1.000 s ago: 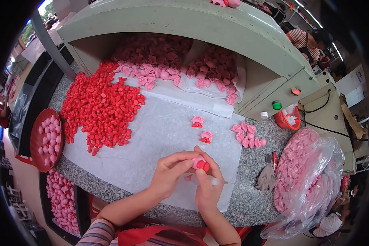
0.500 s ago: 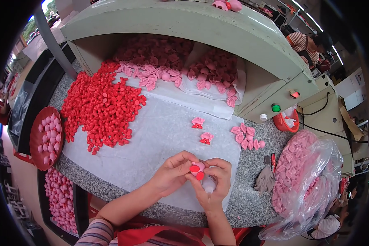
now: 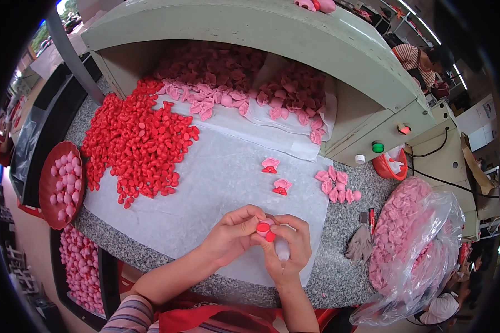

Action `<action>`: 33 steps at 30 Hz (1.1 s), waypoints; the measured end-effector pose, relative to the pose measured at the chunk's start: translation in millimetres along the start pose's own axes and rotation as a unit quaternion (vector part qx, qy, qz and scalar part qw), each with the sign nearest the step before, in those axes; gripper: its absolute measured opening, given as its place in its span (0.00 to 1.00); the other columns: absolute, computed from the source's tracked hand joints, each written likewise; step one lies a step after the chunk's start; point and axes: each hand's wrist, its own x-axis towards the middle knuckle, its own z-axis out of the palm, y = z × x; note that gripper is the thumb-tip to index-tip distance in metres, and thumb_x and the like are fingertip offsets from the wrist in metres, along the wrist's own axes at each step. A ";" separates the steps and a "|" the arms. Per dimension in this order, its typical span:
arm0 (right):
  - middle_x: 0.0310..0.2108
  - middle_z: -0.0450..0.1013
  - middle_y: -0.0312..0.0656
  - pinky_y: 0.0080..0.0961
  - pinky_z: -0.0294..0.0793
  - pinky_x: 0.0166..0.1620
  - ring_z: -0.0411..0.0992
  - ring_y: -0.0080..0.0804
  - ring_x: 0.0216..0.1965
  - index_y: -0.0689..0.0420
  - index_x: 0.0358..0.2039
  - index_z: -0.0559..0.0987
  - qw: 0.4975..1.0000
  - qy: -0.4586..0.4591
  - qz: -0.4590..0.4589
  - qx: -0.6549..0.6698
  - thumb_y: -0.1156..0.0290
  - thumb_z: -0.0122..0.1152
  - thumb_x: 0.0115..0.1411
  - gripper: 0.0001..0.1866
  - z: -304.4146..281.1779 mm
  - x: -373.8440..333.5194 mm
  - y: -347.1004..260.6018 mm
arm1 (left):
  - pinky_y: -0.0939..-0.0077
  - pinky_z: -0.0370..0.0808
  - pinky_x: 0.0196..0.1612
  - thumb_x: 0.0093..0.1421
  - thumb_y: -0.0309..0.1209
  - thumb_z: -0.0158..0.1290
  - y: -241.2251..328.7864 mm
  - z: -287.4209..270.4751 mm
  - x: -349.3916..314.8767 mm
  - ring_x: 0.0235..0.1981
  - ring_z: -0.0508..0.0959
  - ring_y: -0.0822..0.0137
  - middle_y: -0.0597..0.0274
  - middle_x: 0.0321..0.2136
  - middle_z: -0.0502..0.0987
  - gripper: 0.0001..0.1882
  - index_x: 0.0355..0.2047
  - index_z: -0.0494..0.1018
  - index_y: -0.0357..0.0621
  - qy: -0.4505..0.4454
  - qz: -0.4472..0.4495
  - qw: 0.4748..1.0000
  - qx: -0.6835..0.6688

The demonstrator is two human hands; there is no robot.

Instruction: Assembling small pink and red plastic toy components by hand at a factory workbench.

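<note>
Between my two hands, over the white sheet (image 3: 216,166), is a small pink toy figure (image 3: 267,222) with red feet. My left hand (image 3: 231,236) pinches it between thumb and fingers. Curled in the palm of my right hand (image 3: 292,244) is a small whitish squeeze bottle (image 3: 282,251), its thin needle tip pointing down toward my wrist. The thumb and index finger of that hand also press at the figure's red feet. Beyond my hands, two pink pieces with red parts, an upper one (image 3: 270,165) and a lower one (image 3: 282,186), lie on the sheet.
A heap of red parts (image 3: 139,150) lies left, beside a red bowl (image 3: 45,188) of pink pieces. Pink parts (image 3: 219,100) fill the opening of a grey-green machine (image 3: 250,28). To the right are loose pink parts (image 3: 339,186), a grey cloth (image 3: 359,244) and a plastic bag (image 3: 411,238).
The toy figure has turned slightly between my fingers, and its red feet sit closer together. Both hands stay in nearly the same place. The whole view has shifted a little.
</note>
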 end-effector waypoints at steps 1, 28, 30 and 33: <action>0.34 0.69 0.44 0.20 0.71 0.27 0.70 0.32 0.32 0.58 0.28 0.74 1.000 0.000 0.001 0.000 0.76 0.68 0.39 0.15 0.3 -0.4 -0.6 | 0.72 0.70 0.42 0.59 0.29 0.45 0.3 -0.7 -0.3 0.40 0.72 0.67 0.57 0.40 0.71 0.06 0.36 0.68 0.44 0.005 -0.006 1.000 0.000; 0.37 0.67 0.46 0.20 0.74 0.28 0.70 0.34 0.35 0.57 0.31 0.72 0.996 0.034 -0.019 0.082 0.76 0.70 0.39 0.19 2.8 -5.0 3.1 | 0.66 0.67 0.49 0.56 0.22 0.43 4.2 11.7 -6.7 0.46 0.70 0.61 0.52 0.43 0.70 0.13 0.42 0.70 0.36 0.009 0.017 0.998 0.067; 0.38 0.67 0.46 0.20 0.74 0.28 0.70 0.34 0.35 0.58 0.31 0.72 0.996 0.037 -0.015 0.078 0.76 0.70 0.38 0.18 2.4 -5.9 4.2 | 0.66 0.67 0.48 0.57 0.22 0.43 5.2 13.7 -6.0 0.46 0.70 0.62 0.52 0.43 0.70 0.12 0.41 0.70 0.36 -0.002 0.018 0.998 0.065; 0.38 0.67 0.47 0.20 0.73 0.29 0.70 0.34 0.36 0.58 0.31 0.72 0.997 0.032 -0.003 0.067 0.76 0.71 0.37 0.19 2.6 -7.3 7.3 | 0.66 0.67 0.49 0.58 0.24 0.43 2.5 11.8 -5.2 0.46 0.70 0.63 0.52 0.44 0.70 0.11 0.40 0.70 0.37 0.009 0.023 0.998 0.061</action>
